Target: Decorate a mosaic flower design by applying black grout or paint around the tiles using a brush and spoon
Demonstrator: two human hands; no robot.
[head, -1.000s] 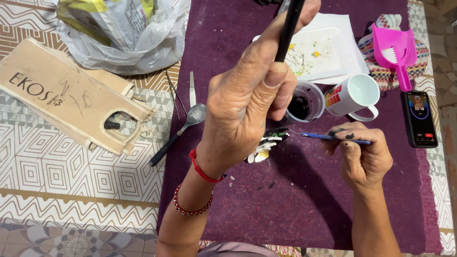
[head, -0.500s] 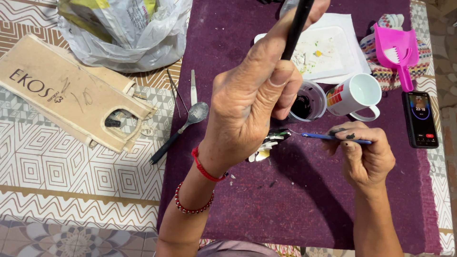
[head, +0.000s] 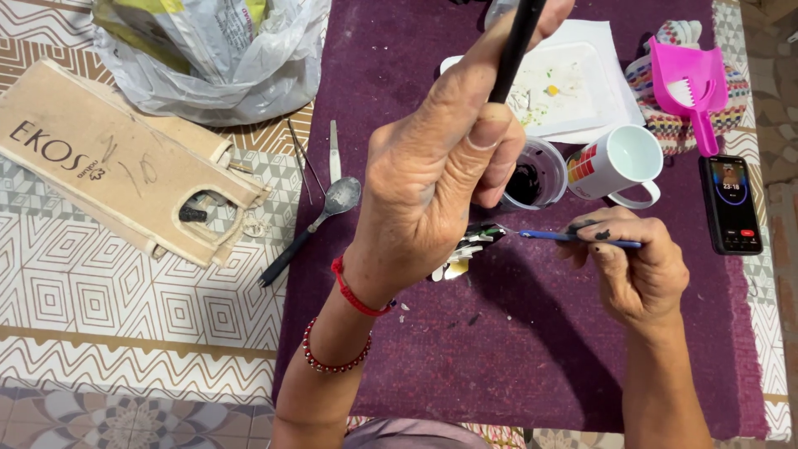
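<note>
Your left hand (head: 432, 183), raised near the camera, has its grip closed on a black stick (head: 514, 50) held upright to present it, while your right hand (head: 636, 270) pinches a blue brush (head: 553, 237) level, beside the paint cup (head: 532, 179) for easy dipping.

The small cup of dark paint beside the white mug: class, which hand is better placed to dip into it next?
Probably the right hand: its blue brush lies low, tip pointing towards the paint cup. The left hand holds a black stick raised above it.
</note>
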